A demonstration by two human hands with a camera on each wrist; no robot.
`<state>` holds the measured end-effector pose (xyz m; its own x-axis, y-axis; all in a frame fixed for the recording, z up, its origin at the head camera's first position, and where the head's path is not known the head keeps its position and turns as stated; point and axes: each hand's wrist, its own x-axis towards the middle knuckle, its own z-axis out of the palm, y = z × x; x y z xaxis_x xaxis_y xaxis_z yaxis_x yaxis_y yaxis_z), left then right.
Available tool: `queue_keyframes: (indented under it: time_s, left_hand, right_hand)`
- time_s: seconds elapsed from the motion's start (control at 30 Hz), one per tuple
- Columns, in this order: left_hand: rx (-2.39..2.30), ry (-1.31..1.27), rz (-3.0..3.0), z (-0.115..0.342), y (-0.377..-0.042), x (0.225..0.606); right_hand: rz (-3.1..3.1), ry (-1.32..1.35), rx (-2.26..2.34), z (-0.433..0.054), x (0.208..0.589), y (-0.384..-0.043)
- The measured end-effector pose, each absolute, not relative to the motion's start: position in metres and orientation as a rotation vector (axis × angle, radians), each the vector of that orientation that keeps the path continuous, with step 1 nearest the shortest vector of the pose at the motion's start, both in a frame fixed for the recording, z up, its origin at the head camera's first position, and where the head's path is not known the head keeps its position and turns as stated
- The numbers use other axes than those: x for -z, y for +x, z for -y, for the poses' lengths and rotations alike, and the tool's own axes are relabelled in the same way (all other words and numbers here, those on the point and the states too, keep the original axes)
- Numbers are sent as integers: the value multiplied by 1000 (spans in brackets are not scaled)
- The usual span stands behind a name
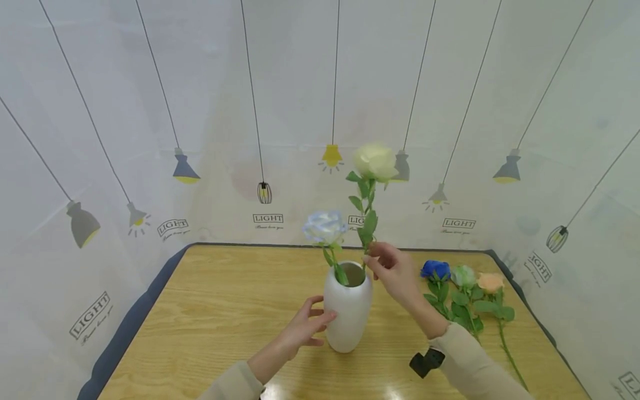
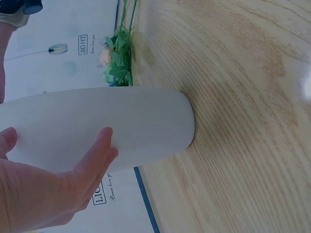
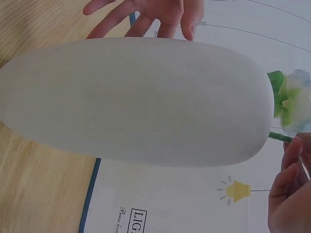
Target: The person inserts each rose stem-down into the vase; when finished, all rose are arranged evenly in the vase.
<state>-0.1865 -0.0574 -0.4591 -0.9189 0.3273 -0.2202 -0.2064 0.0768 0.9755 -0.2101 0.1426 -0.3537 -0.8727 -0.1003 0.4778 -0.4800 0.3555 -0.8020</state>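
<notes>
A white vase (image 1: 347, 316) stands upright on the wooden table, a pale blue-and-white rose (image 1: 324, 226) leaning from its mouth. The left hand (image 1: 305, 325) rests against the vase's left side with its fingers spread; the left wrist view shows those fingers (image 2: 97, 153) along the vase wall (image 2: 146, 114). Between thumb and fingers, the right hand (image 1: 397, 272) pinches the green stem of a cream-white rose (image 1: 375, 161) right at the vase's rim. That stem (image 3: 280, 137) goes down behind the rim in the right wrist view, its lower end hidden.
On the table's right side lie a blue rose (image 1: 436, 270), a pale green rose (image 1: 463, 276) and a peach rose (image 1: 490, 282), stems toward the front. A printed backdrop (image 1: 295, 111) surrounds the wooden table (image 1: 225, 300). A black device (image 1: 426, 362) is on the right wrist.
</notes>
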Motion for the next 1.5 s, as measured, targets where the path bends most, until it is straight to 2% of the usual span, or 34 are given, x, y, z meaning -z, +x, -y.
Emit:
queue_keyframes:
  time_s: [0.13,0.37,0.83,0.97,1.23,1.5]
  left_hand:
    - [-1899,119,-1976,57,-186,460]
    - [-1909,123,-1980,57,-188,461]
    - [-1895,122,-1972,57,-188,461]
    - [-1897,119,-1973,57,-188,461]
    - [-1906,137,-1977,57,-188,462]
    - [-1906,132,-1991,57,-188,463]
  right_hand:
    - [2357,574,-1461,-139,355,-207]
    - [2411,703,-1292,-146,386,-228]
    - [2437,761,-1280,-147,387,-225]
    - [2422,718,-1326,-150,386,-222]
    - [2336,492,-1426,-159,361,-204]
    - [2391,302,-1457,-204,403,-230]
